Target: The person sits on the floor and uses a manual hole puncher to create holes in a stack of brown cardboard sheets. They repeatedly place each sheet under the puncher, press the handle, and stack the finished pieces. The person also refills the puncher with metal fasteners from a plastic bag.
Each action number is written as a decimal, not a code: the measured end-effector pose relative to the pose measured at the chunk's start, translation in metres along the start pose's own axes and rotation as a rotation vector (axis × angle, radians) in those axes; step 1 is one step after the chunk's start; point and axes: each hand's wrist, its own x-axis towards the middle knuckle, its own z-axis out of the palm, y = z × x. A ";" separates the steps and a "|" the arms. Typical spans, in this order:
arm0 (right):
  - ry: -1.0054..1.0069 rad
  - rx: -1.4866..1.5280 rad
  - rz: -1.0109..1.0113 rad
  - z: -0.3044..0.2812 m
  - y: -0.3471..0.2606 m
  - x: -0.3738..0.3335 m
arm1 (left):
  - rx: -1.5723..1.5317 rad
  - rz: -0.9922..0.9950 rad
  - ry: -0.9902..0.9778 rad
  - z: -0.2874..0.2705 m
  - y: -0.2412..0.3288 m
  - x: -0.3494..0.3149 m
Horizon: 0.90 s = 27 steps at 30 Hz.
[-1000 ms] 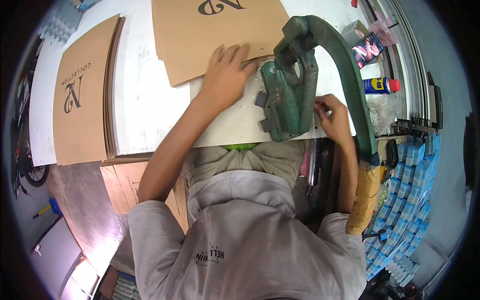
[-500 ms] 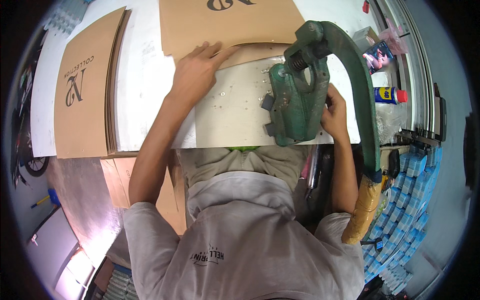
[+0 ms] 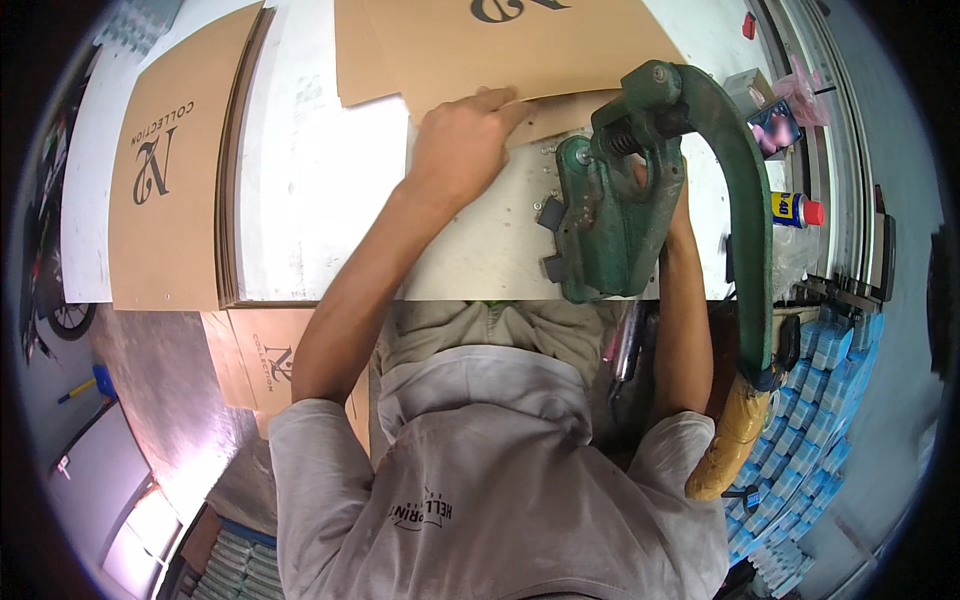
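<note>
The left hand [image 3: 462,145] touches the near edge of a printed brown cardboard sheet [image 3: 530,55], back from the white table's [image 3: 300,150] front edge; whether its fingers pinch, I cannot tell. Nor can I for the right hand [image 3: 680,205] (mostly hidden behind the green metal lever press [image 3: 612,235]).

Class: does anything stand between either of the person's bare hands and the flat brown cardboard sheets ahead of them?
Nothing visible blocks the bare left hand, which touches the flat brown cardboard sheets. On the right, the bulky green metal press stands between them and the visible part of the bare right hand, hiding most of it.
</note>
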 end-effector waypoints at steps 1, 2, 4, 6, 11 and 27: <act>0.067 0.164 0.157 0.003 -0.003 0.004 | -0.036 0.006 0.009 0.003 0.004 0.001; 0.135 0.328 0.313 0.007 -0.004 0.007 | -0.073 0.013 0.019 0.006 0.008 0.002; 0.147 0.434 0.124 0.015 0.018 0.009 | -0.170 0.022 -0.003 0.013 0.021 0.007; 0.164 0.412 0.061 0.016 0.020 0.006 | -0.210 -0.006 0.033 0.020 0.030 0.004; 0.271 0.218 0.189 0.013 -0.013 -0.016 | -0.253 -0.028 0.096 0.028 0.051 0.001; -0.382 -1.196 -0.547 0.026 -0.166 -0.129 | -0.176 -0.023 0.005 0.031 0.057 0.010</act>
